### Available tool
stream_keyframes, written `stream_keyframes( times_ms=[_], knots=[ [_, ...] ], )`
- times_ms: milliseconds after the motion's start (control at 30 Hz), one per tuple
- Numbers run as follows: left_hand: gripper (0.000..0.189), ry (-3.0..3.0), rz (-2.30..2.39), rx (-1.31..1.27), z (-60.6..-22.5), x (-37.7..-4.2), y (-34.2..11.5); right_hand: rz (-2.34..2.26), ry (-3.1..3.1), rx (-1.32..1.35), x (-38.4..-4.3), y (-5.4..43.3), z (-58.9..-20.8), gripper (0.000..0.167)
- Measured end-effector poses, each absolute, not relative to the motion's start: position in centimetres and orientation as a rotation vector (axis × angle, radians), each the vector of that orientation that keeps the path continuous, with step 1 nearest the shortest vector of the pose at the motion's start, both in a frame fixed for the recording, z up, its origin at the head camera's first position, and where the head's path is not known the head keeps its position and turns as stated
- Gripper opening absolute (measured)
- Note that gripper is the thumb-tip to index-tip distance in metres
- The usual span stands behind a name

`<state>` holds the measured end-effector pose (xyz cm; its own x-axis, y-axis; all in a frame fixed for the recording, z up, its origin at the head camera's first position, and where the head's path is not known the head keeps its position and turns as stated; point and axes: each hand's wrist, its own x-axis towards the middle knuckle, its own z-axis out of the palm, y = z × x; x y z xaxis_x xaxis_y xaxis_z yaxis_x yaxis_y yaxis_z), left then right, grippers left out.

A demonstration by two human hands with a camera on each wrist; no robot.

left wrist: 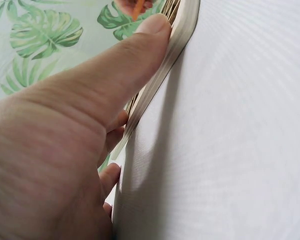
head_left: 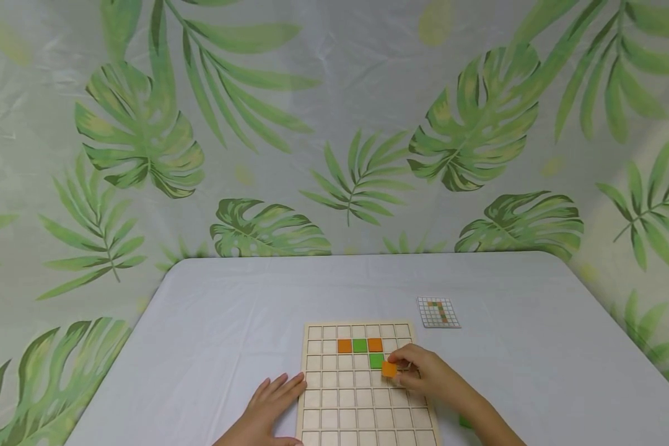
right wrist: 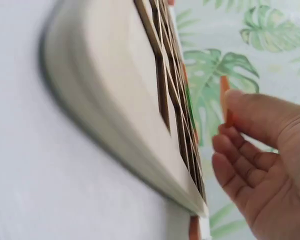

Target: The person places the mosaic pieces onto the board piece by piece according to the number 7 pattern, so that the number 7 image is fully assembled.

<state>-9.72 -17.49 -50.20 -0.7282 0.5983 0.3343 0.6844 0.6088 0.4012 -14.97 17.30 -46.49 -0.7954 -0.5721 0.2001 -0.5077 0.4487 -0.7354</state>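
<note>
A wooden grid board (head_left: 347, 399) lies on the table, with orange and green square tiles set in some of its cells. My right hand (head_left: 424, 371) pinches an orange tile (head_left: 389, 369) between thumb and fingers above the board, just right of and below the lower green tile (head_left: 376, 360). In the right wrist view the pinched orange tile (right wrist: 224, 100) is seen edge-on, apart from the board. My left hand (head_left: 270, 402) rests at the board's left edge with its fingers stretched out. The left wrist view shows the thumb (left wrist: 140, 47) touching the board's side.
A small card (head_left: 438, 312) with a printed grid and coloured squares lies beyond the board's right corner. Something green (head_left: 465, 422) is partly hidden under the right forearm. A leaf-print cloth (head_left: 362, 124) hangs behind the white table (head_left: 245, 297).
</note>
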Motion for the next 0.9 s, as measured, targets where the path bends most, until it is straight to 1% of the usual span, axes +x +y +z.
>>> stream_keyframes(
  times_ms=[100, 167, 400, 667, 900],
  knots=[
    [0.086, -2.673, -0.777, -1.069, -50.2, -9.7, -17.5, -1.249, 2.578, -0.85, -14.8, 16.8, -47.1, 0.026],
    [0.086, -2.675, -0.777, -1.068, -50.1, -9.7, -17.5, -1.225, 2.588, -0.816, -14.8, 16.6, -47.4, 0.024],
    [0.086, -2.675, -0.773, -1.067, -50.2, -9.7, -17.5, -1.195, 2.657, -0.887, -14.6, 16.2, -48.0, 0.025],
    [0.086, -2.675, -0.783, -1.072, -50.2, -9.7, -17.5, -1.119, 2.681, -0.867, -14.6, 15.9, -48.1, 0.026],
    [0.086, -2.682, -0.785, -1.069, -50.3, -9.8, -17.6, -1.155, 2.651, -0.822, -14.3, 16.0, -47.4, 0.039]
  ],
)
